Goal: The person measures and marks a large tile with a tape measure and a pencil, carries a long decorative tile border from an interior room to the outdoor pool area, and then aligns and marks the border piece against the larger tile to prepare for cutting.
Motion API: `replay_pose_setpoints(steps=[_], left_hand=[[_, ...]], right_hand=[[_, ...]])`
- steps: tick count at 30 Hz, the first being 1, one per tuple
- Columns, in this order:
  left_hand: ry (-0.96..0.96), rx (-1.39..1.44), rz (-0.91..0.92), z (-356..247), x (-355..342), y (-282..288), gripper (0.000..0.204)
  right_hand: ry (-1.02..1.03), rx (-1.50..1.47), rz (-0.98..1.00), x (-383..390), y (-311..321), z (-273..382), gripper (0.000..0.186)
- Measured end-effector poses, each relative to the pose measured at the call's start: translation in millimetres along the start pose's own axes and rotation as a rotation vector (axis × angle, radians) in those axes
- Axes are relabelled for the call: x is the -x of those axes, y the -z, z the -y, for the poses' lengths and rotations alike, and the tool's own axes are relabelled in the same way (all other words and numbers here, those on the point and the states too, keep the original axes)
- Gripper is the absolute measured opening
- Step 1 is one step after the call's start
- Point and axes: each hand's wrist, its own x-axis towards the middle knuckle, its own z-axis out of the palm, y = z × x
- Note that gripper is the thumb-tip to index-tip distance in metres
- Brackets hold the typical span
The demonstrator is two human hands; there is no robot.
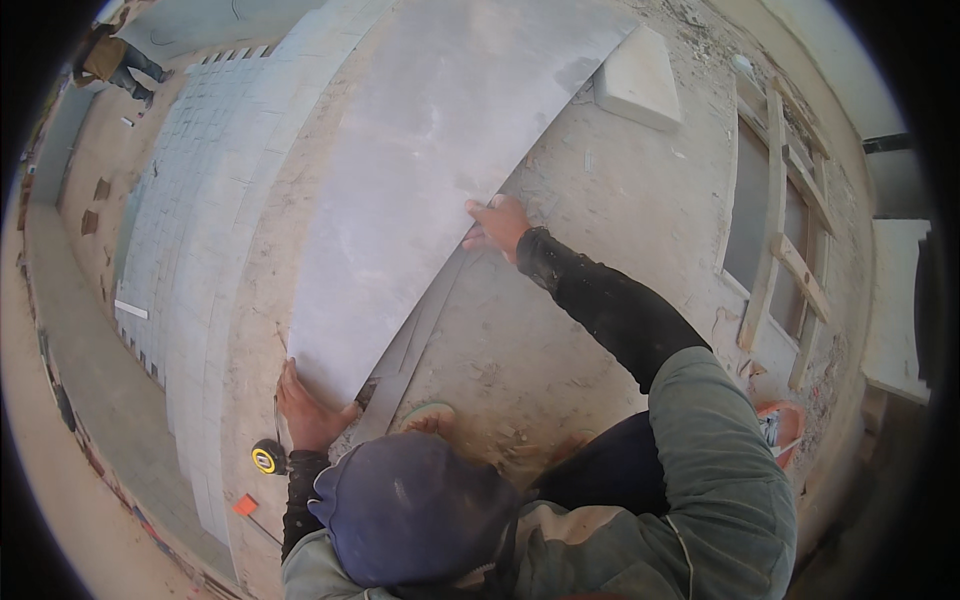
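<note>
Gripped the grey sheet [430, 150] by its right edge with the right hand [503, 228], by its near end with the left hand [313, 415]. Had it stretched over the floor [600, 250]. Saw a tape measure [268, 457] left of its near end, a white block [642, 80] by its far right edge.

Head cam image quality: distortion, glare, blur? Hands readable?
Head view: fisheye bows straight edges toward the rim, and the corners go black; head view: the large grey slab has whitish patches, sheen or dust, can't tell which, but its right edge reads clearly; head view: left hand and right hand readable, no obvious motion blur; head view: distant person at upper left small, lacking detail.
</note>
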Motion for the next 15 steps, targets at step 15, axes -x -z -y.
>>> replay_pose_setpoints(steps=[15], left_hand=[[0.243, 0.663, 0.130, -35.5, 81.1, 30.2, 0.052]], right_hand=[[-0.346, 1.160, 0.406, 20.8, 76.0, 34.6, 0.047]])
